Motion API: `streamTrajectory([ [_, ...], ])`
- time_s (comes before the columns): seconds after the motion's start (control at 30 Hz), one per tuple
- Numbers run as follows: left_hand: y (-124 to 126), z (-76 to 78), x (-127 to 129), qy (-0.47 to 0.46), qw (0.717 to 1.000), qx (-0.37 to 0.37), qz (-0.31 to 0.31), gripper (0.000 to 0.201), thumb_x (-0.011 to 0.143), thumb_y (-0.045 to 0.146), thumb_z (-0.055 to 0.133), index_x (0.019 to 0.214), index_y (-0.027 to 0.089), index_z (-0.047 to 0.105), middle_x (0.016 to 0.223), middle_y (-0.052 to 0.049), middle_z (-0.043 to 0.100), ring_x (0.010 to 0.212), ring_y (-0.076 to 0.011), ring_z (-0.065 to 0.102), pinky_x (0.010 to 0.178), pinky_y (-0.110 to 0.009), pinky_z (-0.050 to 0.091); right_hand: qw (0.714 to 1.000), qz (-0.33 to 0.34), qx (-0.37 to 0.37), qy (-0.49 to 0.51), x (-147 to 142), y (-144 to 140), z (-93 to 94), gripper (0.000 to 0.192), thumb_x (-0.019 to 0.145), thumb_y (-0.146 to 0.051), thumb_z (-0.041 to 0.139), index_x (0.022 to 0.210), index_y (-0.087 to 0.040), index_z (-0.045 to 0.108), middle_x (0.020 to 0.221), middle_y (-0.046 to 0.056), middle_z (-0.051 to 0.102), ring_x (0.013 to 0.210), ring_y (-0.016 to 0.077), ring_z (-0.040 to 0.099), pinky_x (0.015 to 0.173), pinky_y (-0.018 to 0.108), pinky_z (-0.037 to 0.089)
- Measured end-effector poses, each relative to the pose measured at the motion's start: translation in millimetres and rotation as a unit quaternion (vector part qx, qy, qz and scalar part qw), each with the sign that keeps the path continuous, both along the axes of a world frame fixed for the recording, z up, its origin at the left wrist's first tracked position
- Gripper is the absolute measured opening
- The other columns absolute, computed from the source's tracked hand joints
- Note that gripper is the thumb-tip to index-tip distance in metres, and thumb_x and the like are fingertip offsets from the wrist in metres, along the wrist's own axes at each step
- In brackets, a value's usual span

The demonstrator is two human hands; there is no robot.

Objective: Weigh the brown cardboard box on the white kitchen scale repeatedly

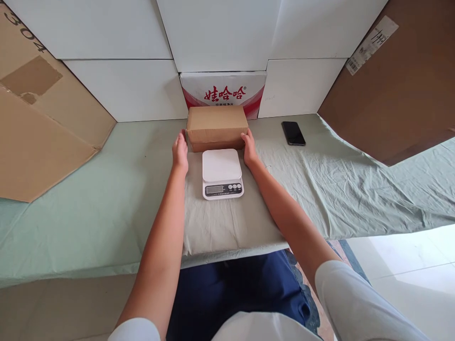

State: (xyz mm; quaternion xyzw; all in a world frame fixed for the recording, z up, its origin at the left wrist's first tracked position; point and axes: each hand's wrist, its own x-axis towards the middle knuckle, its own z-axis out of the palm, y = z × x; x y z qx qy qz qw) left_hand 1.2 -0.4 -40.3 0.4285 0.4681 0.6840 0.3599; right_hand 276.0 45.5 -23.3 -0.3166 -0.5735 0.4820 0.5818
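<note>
A small brown cardboard box (pixel 216 126) rests on the green-covered table (pixel 106 203), just behind a white digital kitchen scale (pixel 222 173). My left hand (pixel 180 152) presses against the box's left side and my right hand (pixel 249 149) against its right side, so both hands grip it between them. The box's bottom edge looks level with the cloth. The scale's platform is bare and its display faces me.
A black phone (pixel 293 133) lies face up to the right of the box. Behind the box stands a red-and-white printed carton (pixel 223 93) against white panels. Large cardboard sheets lean at the left (pixel 39 128) and right (pixel 398 90). The table's front edge is near my lap.
</note>
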Motion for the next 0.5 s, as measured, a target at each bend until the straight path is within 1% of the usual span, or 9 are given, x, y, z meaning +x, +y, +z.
streamTrajectory([
  [0.07, -2.4, 3.7, 11.7, 0.003, 1.000, 0.010, -0.006, 0.103, 0.079, 0.100, 0.070, 0.145, 0.020, 0.073, 0.176, -0.019, 0.057, 0.173, -0.0378, 0.043, 0.144, -0.050, 0.033, 1.000, -0.005, 0.007, 0.003, -5.1, -8.7, 6.1, 0.076, 0.085, -0.074, 0.061, 0.149, -0.033, 0.058, 0.165, 0.003, 0.067, 0.166, 0.0323, 0.048, 0.148, 0.056, 0.032],
  [0.1, -3.6, 5.2, 15.8, 0.003, 1.000, 0.014, -0.007, 0.102, 0.078, 0.100, 0.071, 0.142, 0.020, 0.074, 0.171, -0.019, 0.062, 0.171, -0.0383, 0.047, 0.143, -0.050, 0.035, 1.000, -0.011, 0.000, 0.008, -7.1, -12.5, 9.1, 0.075, 0.085, -0.073, 0.062, 0.148, -0.032, 0.059, 0.162, 0.004, 0.069, 0.163, 0.0331, 0.050, 0.147, 0.056, 0.033],
  [0.17, -5.8, 7.6, 20.5, 0.002, 1.000, 0.021, -0.007, 0.099, 0.078, 0.100, 0.071, 0.139, 0.022, 0.075, 0.165, -0.018, 0.067, 0.168, -0.0382, 0.051, 0.142, -0.050, 0.037, 1.000, -0.011, -0.011, 0.007, -9.8, -17.5, 13.6, 0.076, 0.084, -0.073, 0.063, 0.149, -0.032, 0.057, 0.162, 0.005, 0.068, 0.162, 0.0339, 0.050, 0.147, 0.056, 0.033],
  [0.33, -6.8, 8.4, 19.5, 0.020, 0.999, 0.045, -0.023, 0.089, 0.085, 0.097, 0.069, 0.138, 0.027, 0.075, 0.166, -0.014, 0.067, 0.167, -0.0341, 0.053, 0.139, -0.045, 0.041, 0.999, -0.011, -0.027, 0.013, -10.7, -17.5, 14.8, 0.082, 0.081, -0.072, 0.063, 0.152, -0.032, 0.054, 0.163, 0.005, 0.065, 0.165, 0.0344, 0.047, 0.149, 0.056, 0.029],
  [0.4, -5.8, 6.9, 18.4, 0.021, 0.998, 0.047, -0.025, 0.087, 0.085, 0.096, 0.069, 0.137, 0.026, 0.075, 0.164, -0.014, 0.068, 0.165, -0.0341, 0.055, 0.139, -0.046, 0.042, 0.999, -0.010, -0.028, 0.013, -10.6, -15.9, 13.8, 0.083, 0.080, -0.074, 0.063, 0.151, -0.032, 0.054, 0.164, 0.005, 0.065, 0.166, 0.0345, 0.045, 0.149, 0.056, 0.029],
  [0.5, -4.9, 4.1, 18.1, 0.014, 0.999, 0.028, -0.017, 0.090, 0.083, 0.098, 0.069, 0.135, 0.025, 0.074, 0.162, -0.016, 0.070, 0.164, -0.0357, 0.056, 0.139, -0.048, 0.042, 0.999, -0.010, -0.030, 0.019, -10.7, -14.3, 13.4, 0.080, 0.080, -0.073, 0.064, 0.149, -0.033, 0.055, 0.165, 0.003, 0.065, 0.166, 0.0340, 0.045, 0.150, 0.057, 0.029],
])
